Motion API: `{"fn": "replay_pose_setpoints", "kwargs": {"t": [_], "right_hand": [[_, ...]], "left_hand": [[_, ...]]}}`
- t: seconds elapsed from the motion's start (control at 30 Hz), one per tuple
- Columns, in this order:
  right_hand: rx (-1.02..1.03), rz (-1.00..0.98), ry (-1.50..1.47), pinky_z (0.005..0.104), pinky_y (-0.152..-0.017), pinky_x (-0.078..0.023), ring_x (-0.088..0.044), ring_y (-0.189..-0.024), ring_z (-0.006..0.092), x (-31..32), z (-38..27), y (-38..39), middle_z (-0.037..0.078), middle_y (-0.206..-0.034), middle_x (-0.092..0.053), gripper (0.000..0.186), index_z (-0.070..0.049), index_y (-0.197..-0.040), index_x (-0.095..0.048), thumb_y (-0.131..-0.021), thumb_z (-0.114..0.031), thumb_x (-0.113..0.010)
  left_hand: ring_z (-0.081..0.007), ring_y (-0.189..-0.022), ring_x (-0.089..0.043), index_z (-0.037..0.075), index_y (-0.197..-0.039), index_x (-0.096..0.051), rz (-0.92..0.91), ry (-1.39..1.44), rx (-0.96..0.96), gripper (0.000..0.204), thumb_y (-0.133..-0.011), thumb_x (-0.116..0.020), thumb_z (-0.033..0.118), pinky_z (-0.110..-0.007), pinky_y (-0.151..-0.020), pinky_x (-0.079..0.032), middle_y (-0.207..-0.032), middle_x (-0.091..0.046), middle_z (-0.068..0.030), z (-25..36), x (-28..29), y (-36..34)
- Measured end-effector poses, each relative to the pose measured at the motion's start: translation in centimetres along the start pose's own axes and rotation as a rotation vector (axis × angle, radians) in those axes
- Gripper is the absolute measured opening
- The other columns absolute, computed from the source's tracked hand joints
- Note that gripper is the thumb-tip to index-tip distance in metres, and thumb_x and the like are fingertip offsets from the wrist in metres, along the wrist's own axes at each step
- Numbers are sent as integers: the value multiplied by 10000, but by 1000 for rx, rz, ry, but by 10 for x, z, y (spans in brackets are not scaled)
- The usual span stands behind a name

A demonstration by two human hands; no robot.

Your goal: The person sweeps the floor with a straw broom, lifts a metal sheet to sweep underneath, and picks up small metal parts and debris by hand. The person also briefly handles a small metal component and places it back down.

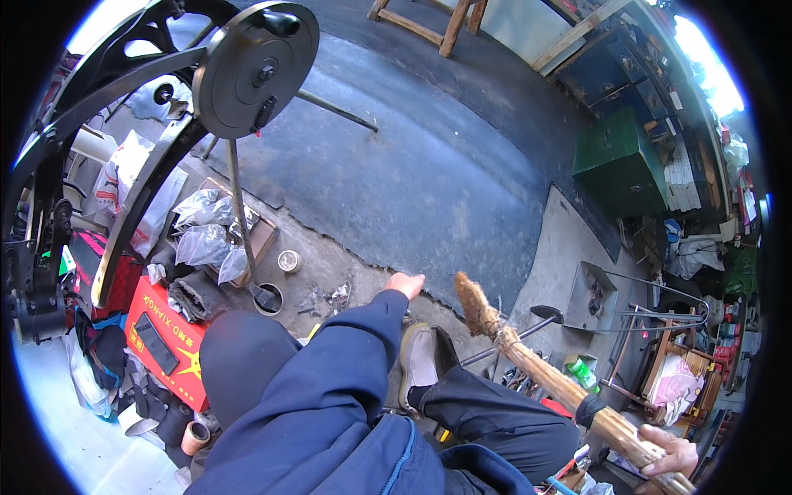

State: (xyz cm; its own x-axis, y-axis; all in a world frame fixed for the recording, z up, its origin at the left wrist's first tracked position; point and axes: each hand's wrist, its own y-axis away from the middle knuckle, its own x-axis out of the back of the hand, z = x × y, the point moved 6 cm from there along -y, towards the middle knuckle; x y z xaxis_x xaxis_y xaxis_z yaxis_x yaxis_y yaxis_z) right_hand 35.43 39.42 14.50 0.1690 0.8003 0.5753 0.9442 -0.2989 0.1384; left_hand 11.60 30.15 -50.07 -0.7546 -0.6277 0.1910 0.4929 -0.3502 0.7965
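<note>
Across the upper middle of the view spreads the dark grey, worn workshop floor (429, 165), its broken edge meeting a paler, cracked concrete strip that runs along the lower left. Over the floor's upper left corner stands a tall black metal machine frame (99, 124) with curved arms, carrying a round black flat steel flywheel (256, 70) from which a thin rod drops to the concrete. At the floor's right edge sits a green metal cabinet (623, 165), with dark drawers above it. Along the left edge of the concrete lies a red rectangular box with a yellow star mark (165, 342), and just above it a cardboard tray of crumpled clear plastic bags (210, 235). A wire-framed metal stand (652, 309) sits near the right edge.

Closer in, the person's own body fills the bottom: a navy padded sleeve and a dark trouser leg ending in a grey shoe (419, 359) planted on the concrete. The long, rough brown wooden pole (544, 375), frayed and fibrous at its far tip, slants from the lower right corner up toward the floor's broken edge. The right hand (668, 454) is wrapped closed around the pole's near end. The left hand (406, 285) reaches out past the knee, low over the concrete edge; its fingers point away and whether they grasp anything cannot be told. A small round metal tin (289, 261) lies on the concrete.
</note>
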Motion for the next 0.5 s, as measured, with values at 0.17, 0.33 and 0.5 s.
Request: {"fn": "replay_pose_setpoints", "kwargs": {"t": [0.17, 0.33, 0.5], "right_hand": [[189, 118, 249, 470, -824, -605, -714, -994, 427, 12, -1, 7, 356, -1101, -693, 294, 75, -1034, -728, -826, -123, -791], [288, 300, 434, 380, -661, -546, -687, -775, 305, 23, 15, 16, 213, -890, -726, 418, 148, -1034, -682, -815, -181, -819], [372, 490, 395, 398, -685, -548, -684, -769, 317, 18, 39, 10, 241, -888, -713, 369, 129, -976, -677, -839, -200, -778]], "left_hand": [[-407, -1242, -637, 36, -1253, -705, 170, -330, -285, 473, -900, -660, 347, -451, -1028, -519, -1230, -713, -230, 9, 28, 33], [-332, -1528, -366, 60, -1483, -532, 50, -577, -494, 673, -902, -670, 372, -554, -1240, -266, -1542, -530, -155, 20, 24, 33], [-317, -1597, -211, 21, -1552, -447, -51, -799, -492, 798, -913, -660, 450, -549, -1283, -167, -1654, -391, -147, 8, 14, 34]]}}
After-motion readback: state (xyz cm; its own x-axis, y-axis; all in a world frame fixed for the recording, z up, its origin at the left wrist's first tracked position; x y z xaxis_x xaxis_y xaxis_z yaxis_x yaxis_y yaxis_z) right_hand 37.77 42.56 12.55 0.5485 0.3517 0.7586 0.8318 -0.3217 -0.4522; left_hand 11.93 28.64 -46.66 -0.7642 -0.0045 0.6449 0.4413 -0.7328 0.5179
